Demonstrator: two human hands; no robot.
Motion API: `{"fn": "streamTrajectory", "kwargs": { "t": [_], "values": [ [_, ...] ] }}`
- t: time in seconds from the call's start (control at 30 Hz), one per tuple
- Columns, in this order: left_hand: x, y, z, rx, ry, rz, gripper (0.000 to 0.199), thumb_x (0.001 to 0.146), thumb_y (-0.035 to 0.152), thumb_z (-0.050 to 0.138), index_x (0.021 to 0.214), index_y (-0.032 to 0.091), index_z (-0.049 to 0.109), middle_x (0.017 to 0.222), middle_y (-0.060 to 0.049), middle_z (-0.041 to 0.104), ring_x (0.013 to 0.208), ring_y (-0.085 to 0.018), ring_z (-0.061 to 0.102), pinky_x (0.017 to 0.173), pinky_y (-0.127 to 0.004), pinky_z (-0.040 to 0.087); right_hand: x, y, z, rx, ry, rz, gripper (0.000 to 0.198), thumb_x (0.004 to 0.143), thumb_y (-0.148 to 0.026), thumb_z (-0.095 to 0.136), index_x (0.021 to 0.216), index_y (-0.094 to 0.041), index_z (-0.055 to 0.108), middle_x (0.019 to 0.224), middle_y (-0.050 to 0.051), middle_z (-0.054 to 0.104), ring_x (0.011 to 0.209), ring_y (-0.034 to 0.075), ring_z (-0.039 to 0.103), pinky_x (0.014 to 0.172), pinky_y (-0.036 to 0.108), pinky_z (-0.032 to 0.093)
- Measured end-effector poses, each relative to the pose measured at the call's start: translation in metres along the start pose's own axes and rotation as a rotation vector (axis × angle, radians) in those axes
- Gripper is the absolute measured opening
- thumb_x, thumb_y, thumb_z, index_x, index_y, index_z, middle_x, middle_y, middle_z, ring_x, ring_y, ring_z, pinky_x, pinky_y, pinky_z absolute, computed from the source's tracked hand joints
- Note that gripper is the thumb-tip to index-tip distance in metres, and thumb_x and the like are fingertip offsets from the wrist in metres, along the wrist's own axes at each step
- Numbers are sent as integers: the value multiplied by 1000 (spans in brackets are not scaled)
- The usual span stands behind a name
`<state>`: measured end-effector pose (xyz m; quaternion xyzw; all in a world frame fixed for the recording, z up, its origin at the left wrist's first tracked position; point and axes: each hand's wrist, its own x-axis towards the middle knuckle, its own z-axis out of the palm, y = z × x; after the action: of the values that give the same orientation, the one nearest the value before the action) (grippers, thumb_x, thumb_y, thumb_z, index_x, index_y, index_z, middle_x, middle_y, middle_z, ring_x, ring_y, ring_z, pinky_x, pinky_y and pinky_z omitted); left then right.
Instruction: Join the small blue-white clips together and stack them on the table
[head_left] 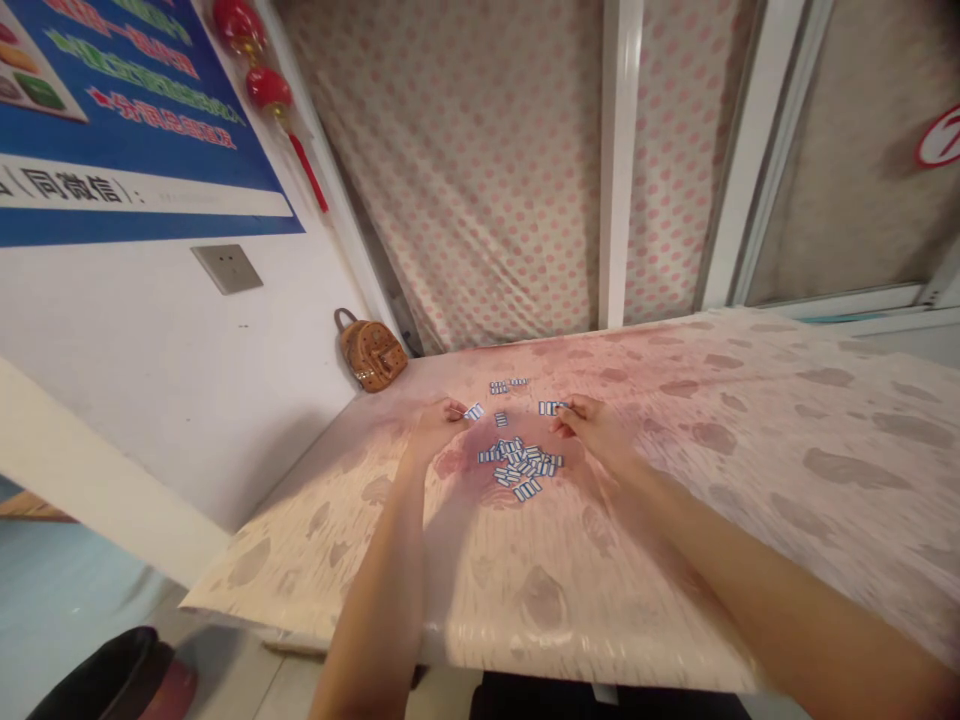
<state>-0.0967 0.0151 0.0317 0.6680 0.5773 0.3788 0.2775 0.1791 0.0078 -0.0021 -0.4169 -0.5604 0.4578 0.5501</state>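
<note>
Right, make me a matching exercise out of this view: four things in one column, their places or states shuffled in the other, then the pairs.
Column one
1. Left hand
2. Heap of small pieces
3. Brown backpack
4. Socket plate

Column two
A. Set in the wall, below the blue poster
B. Overlapping loosely on the table
C. Beside the wall, at the table's far left
D. Holding one or more blue-and-white pieces

Pairs: 1-D, 2-B, 3-C, 4-A

Head view, forward and down
</note>
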Motion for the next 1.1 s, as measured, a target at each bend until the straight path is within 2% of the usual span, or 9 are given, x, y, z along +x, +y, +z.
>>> {"fn": "streamTrajectory", "kwargs": {
  "t": [0.1, 0.37, 0.63, 0.73, 0.83, 0.9, 0.97, 1.03, 1.1],
  "values": [
    [-2, 10, 9, -177, -44, 29, 20, 70, 24, 72, 83, 16, 61, 76, -1, 67, 71, -14, 61, 66, -23, 44, 0, 0, 0, 6, -3, 4, 19, 74, -37, 65, 69, -21, 57, 63, 2, 69, 55, 12, 62, 57, 24, 53],
    [0, -1, 10, -179, -128, -88, 14, 62, 14, 72, 71, 14, 61, 60, 2, 60, 57, -11, 53, 56, -21, 37, 0, -1, -1, -29, -25, -23, 21, 75, -40, 64, 70, -21, 57, 65, 2, 70, 56, 12, 62, 58, 23, 53],
    [3, -18, 17, -75, -196, -241, 19, 67, 22, 74, 67, 15, 56, 60, -1, 65, 52, -12, 55, 50, -21, 36, -4, -8, 0, -47, 5, -34, 25, 76, -42, 65, 69, -20, 56, 65, 3, 69, 56, 12, 62, 59, 25, 53],
    [5, -21, 14, 121, -173, -306, 21, 70, 26, 74, 65, 15, 56, 58, 0, 63, 53, -12, 55, 49, -21, 35, -5, -11, 0, -73, 1, -34, 23, 77, -40, 65, 70, -20, 57, 65, 3, 69, 56, 12, 61, 58, 24, 53],
    [5, -19, 12, 366, -34, -273, 24, 68, 30, 77, 66, 15, 58, 59, 1, 60, 58, -13, 54, 50, -21, 32, -6, -12, 0, -72, -2, -42, 23, 77, -40, 65, 70, -20, 57, 64, 3, 69, 55, 11, 60, 56, 22, 52],
    [4, -15, 15, 377, 10, -214, 23, 68, 32, 77, 68, 16, 60, 62, 1, 60, 61, -13, 54, 51, -21, 32, -6, -12, 0, -68, 3, -47, 23, 77, -40, 65, 70, -19, 58, 63, 2, 69, 54, 11, 60, 55, 22, 51],
    [1, -11, 23, 263, -47, -143, 23, 70, 35, 74, 70, 15, 62, 64, 1, 60, 62, -13, 54, 53, -21, 34, -6, -12, 0, -65, 4, -45, 22, 77, -39, 65, 69, -19, 58, 63, 2, 68, 53, 10, 59, 55, 22, 51],
    [-2, -6, 32, 148, -158, -80, 24, 68, 37, 74, 70, 14, 64, 65, 1, 61, 62, -13, 54, 55, -22, 36, -6, -11, 1, -61, -1, -37, 21, 78, -37, 64, 69, -19, 57, 64, 3, 69, 54, 10, 60, 56, 23, 51],
    [-4, -4, 41, 123, -242, -45, 26, 65, 36, 76, 72, 14, 65, 66, 0, 62, 62, -13, 54, 56, -22, 37, -5, -10, 1, -51, -5, -24, 21, 79, -37, 64, 69, -19, 57, 64, 3, 69, 54, 11, 60, 57, 23, 52]
  ]
}}
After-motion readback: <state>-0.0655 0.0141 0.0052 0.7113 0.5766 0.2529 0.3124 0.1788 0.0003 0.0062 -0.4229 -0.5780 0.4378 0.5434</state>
